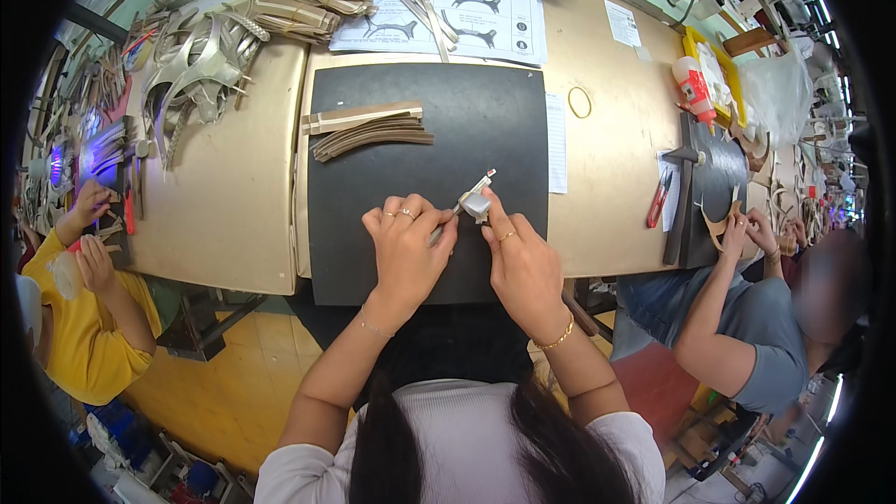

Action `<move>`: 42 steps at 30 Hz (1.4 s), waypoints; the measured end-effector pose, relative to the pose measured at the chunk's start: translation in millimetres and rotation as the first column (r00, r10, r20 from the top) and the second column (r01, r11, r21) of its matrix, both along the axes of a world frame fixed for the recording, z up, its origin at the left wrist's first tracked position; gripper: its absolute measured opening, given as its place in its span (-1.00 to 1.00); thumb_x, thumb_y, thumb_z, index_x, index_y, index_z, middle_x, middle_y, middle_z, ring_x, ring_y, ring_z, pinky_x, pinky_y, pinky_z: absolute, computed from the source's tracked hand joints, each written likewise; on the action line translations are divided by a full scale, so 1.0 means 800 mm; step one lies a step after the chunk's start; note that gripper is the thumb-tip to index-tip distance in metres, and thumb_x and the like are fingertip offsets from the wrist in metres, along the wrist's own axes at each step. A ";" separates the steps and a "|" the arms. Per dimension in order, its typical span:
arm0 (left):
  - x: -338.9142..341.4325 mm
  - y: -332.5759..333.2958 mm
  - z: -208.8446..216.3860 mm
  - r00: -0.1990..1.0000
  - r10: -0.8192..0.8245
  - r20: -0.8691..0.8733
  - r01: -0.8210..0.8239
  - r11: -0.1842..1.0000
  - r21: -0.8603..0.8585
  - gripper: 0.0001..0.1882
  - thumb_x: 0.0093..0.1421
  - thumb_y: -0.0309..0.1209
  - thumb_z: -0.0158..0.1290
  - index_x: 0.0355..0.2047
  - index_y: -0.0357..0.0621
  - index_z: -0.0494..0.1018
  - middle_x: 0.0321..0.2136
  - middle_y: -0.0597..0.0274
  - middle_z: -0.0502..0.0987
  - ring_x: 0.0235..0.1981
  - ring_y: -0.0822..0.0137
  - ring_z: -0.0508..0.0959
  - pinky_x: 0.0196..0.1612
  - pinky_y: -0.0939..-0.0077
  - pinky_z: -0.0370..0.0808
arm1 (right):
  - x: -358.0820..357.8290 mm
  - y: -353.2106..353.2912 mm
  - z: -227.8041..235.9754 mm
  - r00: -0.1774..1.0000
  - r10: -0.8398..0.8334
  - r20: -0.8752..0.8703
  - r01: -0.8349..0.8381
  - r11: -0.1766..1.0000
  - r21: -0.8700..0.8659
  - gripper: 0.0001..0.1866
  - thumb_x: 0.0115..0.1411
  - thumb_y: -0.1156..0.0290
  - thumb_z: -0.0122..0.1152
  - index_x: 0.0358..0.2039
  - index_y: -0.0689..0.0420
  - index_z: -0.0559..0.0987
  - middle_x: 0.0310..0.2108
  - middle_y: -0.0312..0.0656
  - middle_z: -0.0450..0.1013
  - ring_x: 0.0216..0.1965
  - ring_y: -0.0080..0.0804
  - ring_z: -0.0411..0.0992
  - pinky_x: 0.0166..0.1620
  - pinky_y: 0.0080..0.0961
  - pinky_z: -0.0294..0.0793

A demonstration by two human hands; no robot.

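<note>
Silver-grey and faintly shiny, a small piece (477,204) is held between a worker's two hands, above the nearer half of a dark work mat (350,224); whether it touches the mat cannot be told. The right hand (525,257) is closed in a pinch on the piece, index finger and thumb at its right edge; the left hand (411,241) is curled around a slim grey rod (436,235), whose upper end meets the piece or lies just beside it. Good work here would seem to call for a light, steady pinch, the fingertips kept clear of the rod's end, and small strokes with both wrists low; too firm a grip could crease the piece. Its broad face is smooth and pale; a narrow cream length slants up to the right, tipped in red; a ragged, lighter scrap shows below. Farther up the mat lies a bundle of curved brown strips (373,138), a pale one on top; beyond it, a sheet of printed drawings (509,14); to the right, a yellow rubber band (572,104).
</note>
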State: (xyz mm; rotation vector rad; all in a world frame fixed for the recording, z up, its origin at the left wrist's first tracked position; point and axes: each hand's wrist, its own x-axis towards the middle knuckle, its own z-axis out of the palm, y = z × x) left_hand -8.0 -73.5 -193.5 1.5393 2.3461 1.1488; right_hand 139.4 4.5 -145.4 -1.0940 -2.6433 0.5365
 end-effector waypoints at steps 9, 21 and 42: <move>0.006 0.005 0.004 0.996 0.052 0.068 -0.048 0.997 -0.065 -0.90 0.07 -0.39 0.33 -0.48 -0.08 0.62 -0.44 0.41 0.49 -0.25 0.29 0.43 -0.07 0.27 0.16 | 0.003 -0.004 0.012 0.972 -0.002 -0.236 -0.004 1.000 -0.024 -0.43 0.33 0.40 0.25 0.35 0.00 0.44 -0.42 -0.24 0.42 -0.49 -0.29 0.49 -0.45 -0.35 0.49; 0.008 0.003 0.005 0.999 0.050 -0.007 -0.050 0.995 -0.082 -0.88 0.04 -0.38 0.37 -0.45 -0.08 0.65 -0.43 0.42 0.49 -0.26 0.30 0.43 -0.05 0.27 0.16 | -0.005 -0.002 0.013 0.998 0.046 0.041 -0.045 0.998 -0.040 -0.49 0.35 0.37 0.23 0.31 -0.03 0.50 -0.45 -0.25 0.40 -0.51 -0.30 0.48 -0.45 -0.35 0.49; 0.004 -0.009 0.004 0.993 0.072 0.093 -0.063 0.994 -0.090 -0.93 0.08 -0.41 0.34 -0.45 -0.08 0.65 -0.43 0.40 0.49 -0.23 0.28 0.42 -0.04 0.27 0.16 | -0.002 -0.005 0.015 0.953 0.054 -0.297 -0.050 0.999 0.020 -0.45 0.33 0.40 0.25 0.34 -0.01 0.46 -0.43 -0.23 0.41 -0.52 -0.25 0.47 -0.45 -0.30 0.49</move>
